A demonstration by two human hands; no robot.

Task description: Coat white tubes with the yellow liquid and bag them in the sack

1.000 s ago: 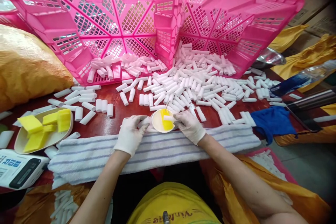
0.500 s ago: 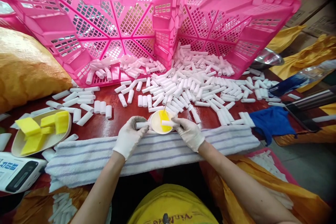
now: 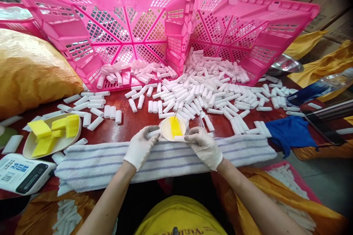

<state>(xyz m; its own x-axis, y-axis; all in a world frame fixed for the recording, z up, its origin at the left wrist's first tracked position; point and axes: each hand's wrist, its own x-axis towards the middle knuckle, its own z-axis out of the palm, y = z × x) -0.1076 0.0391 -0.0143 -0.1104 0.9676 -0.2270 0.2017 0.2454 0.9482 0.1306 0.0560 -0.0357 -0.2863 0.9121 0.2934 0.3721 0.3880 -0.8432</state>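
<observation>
Left hand (image 3: 140,147): one, gloved in white; fingers are closed around one white tube (image 3: 153,133), held just left of the small bowl.
Right hand (image 3: 204,146): one, gloved in white; fingers are pinched on a second white tube (image 3: 179,138), held at the near rim of the bowl.
Small bowl (image 3: 173,128): one, cream, set between the two hands at the far edge of the towel; one yellow sponge piece (image 3: 175,126) is seen inside, with a thin stick (image 3: 175,115) rising from it.
Loose white tubes (image 3: 204,91): too many to be counted; they are spread over the table behind the bowl and spill out of both crates.
Pink crates (image 3: 124,25): two in full view, latticed, tipped on their sides with openings toward the person, standing side by side and touching.
Striped towel (image 3: 116,159): one, white with grey stripes, laid along the near table edge under the wrists.
Oval dish (image 3: 33,146): one, at the left, holding about four yellow sponges (image 3: 41,129).
Blue cloth (image 3: 289,134): one, crumpled at the right end of the towel.
White device (image 3: 19,172): one, at the near left corner.
Surface: a red-brown table (image 3: 132,119), glossy.
Room: a large golden sack (image 3: 30,69) is seen at the left, yellow sheeting (image 3: 306,42) and cardboard boxes (image 3: 322,3) at the right; one metal bowl (image 3: 284,65) sits behind the right crate.
</observation>
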